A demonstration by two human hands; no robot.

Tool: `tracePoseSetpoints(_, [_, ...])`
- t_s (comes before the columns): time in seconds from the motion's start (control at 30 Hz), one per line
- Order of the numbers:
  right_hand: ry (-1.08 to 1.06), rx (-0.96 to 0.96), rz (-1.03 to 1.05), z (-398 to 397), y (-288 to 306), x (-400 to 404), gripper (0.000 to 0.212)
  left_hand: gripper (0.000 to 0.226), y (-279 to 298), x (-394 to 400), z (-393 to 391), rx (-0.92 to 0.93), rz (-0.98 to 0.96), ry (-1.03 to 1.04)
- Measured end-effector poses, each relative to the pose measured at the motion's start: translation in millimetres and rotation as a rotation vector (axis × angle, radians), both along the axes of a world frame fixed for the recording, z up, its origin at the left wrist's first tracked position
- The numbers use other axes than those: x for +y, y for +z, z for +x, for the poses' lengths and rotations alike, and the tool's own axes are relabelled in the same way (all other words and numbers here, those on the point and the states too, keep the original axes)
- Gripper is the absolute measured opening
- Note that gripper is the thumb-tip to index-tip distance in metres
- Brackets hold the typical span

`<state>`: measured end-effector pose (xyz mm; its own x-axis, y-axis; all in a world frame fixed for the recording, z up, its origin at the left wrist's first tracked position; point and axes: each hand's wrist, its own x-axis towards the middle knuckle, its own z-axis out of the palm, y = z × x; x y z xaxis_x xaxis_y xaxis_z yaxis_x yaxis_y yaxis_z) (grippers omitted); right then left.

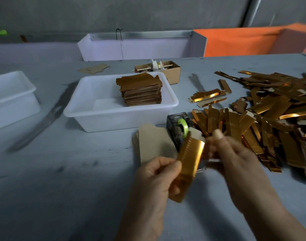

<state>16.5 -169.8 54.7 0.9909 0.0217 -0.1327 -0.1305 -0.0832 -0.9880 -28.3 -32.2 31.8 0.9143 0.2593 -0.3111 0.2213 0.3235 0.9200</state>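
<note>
Right in front of the dispenser point(178, 126), the card point(188, 164), gold foil, is held tilted above the table point(61, 171). The left hand point(155, 181) grips its lower half, fingers curled round it. The right hand point(235, 159), blurred, pinches its upper edge. A brown sheet point(154, 145) lies just left of the dispenser. Behind the dispenser sits a white tub point(117, 108) holding a stack point(141, 91); right of the dispenser sprawls a gold pile point(270, 115).

A bare grey concrete wall point(148, 13) runs across the back in dim light. At twelve o'clock a white screen point(140, 49) topped by a metal rail point(141, 34) stands behind the scuffed grey desk point(44, 171). At two o'clock stands an orange panel point(235, 40).
</note>
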Motion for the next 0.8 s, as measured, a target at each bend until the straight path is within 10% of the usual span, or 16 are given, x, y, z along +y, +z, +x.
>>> tracePoseSetpoints(0.23, [0.086, -0.005, -0.358, 43.9, -13.8, -5.9, 0.012, 0.012, -1.3, 13.3, 14.7, -0.030, 0.018, 0.292])
tracePoseSetpoints(0.8, [0.161, 0.131, -0.257, 42.5, -18.4, -5.2, 0.014, 0.010, -11.5, -15.9, 24.0, 0.033, -0.040, 0.084])
